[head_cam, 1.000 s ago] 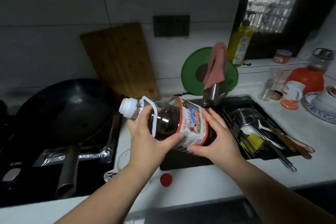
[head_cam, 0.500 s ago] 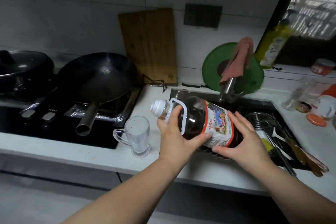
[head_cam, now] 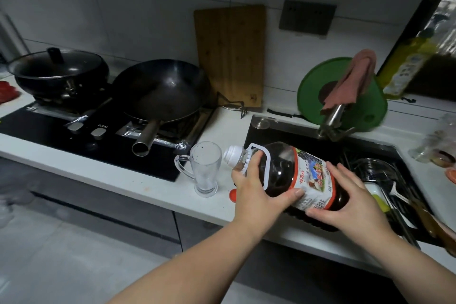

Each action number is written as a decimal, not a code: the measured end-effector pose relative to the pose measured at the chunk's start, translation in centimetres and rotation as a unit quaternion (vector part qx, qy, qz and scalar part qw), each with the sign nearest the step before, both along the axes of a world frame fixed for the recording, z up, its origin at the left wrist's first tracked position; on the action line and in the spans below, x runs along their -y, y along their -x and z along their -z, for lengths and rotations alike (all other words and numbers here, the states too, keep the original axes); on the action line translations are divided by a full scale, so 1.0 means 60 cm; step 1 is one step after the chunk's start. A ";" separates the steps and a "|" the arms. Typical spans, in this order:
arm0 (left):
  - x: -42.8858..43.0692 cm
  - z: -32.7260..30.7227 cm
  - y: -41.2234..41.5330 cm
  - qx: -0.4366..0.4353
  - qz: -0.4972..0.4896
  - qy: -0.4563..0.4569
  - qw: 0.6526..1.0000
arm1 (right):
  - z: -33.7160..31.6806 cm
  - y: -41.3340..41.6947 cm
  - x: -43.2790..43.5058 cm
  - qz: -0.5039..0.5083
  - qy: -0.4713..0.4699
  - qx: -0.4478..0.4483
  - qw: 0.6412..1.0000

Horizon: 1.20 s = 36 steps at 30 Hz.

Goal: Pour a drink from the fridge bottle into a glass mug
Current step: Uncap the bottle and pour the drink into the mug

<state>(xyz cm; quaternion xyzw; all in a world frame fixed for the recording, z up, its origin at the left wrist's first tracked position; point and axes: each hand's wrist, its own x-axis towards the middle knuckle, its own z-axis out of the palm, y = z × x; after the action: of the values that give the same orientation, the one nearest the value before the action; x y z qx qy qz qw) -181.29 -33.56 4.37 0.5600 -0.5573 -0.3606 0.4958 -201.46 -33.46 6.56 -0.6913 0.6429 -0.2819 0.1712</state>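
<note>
A large plastic bottle (head_cam: 291, 173) of dark drink, with a red and white label and a white neck, is tilted on its side above the counter. My left hand (head_cam: 256, 187) grips it at the white handle near the neck. Farther back, my right hand (head_cam: 345, 202) holds the labelled body from the base side. The bottle's mouth points left, just right of the rim of a clear glass mug (head_cam: 204, 168). That mug stands upright and looks empty, handle to the left. A small red cap (head_cam: 232, 195) lies on the counter beside the mug's foot.
A black hob with a wok (head_cam: 160, 91) and a lidded pan (head_cam: 61, 71) lies to the left. The sink (head_cam: 283, 133) holds a rack and utensils on the right, its tap (head_cam: 333, 116) draped with a cloth. A wooden board (head_cam: 229, 54) leans on the wall.
The view has swung left and down, bringing the mug and hob into sight. The bottle, held in both hands, has come closer to the mug, its mouth now beside the rim.
</note>
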 end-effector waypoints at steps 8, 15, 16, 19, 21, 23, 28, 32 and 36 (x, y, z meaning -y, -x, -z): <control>0.011 0.001 -0.025 -0.003 -0.004 -0.024 1.000 | -0.001 -0.024 0.022 -0.004 -0.014 -0.008 1.000; 0.026 0.009 -0.033 -0.017 -0.001 -0.049 0.999 | -0.008 -0.034 0.033 -0.003 -0.023 -0.015 1.000; 0.028 0.009 -0.033 -0.022 0.001 -0.050 0.999 | -0.010 -0.035 0.035 -0.003 -0.025 -0.019 1.000; 0.032 0.010 -0.031 -0.030 0.007 -0.053 0.998 | -0.017 -0.034 0.039 0.000 -0.031 -0.034 0.999; 0.035 0.011 -0.029 -0.033 0.007 -0.053 0.998 | -0.023 -0.034 0.040 0.003 -0.034 -0.039 0.999; 0.037 0.011 -0.028 -0.041 0.008 -0.054 0.998 | -0.028 -0.033 0.041 0.003 -0.036 -0.046 0.998; 0.040 0.011 -0.025 -0.051 0.013 -0.061 0.997 | -0.038 -0.033 0.043 0.002 -0.039 -0.053 0.998; 0.041 0.013 -0.025 -0.055 0.013 -0.066 0.996 | -0.039 -0.035 0.042 0.005 -0.042 -0.056 0.998; 0.040 0.014 -0.026 -0.060 0.013 -0.072 0.996 | -0.040 -0.039 0.042 0.012 -0.041 -0.058 0.997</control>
<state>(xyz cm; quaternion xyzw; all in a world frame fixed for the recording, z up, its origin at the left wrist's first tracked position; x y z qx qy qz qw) -179.75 -35.97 3.52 0.5641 -0.5069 -0.4389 0.4818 -199.15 -35.98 8.96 -0.6911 0.6710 -0.2167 0.1587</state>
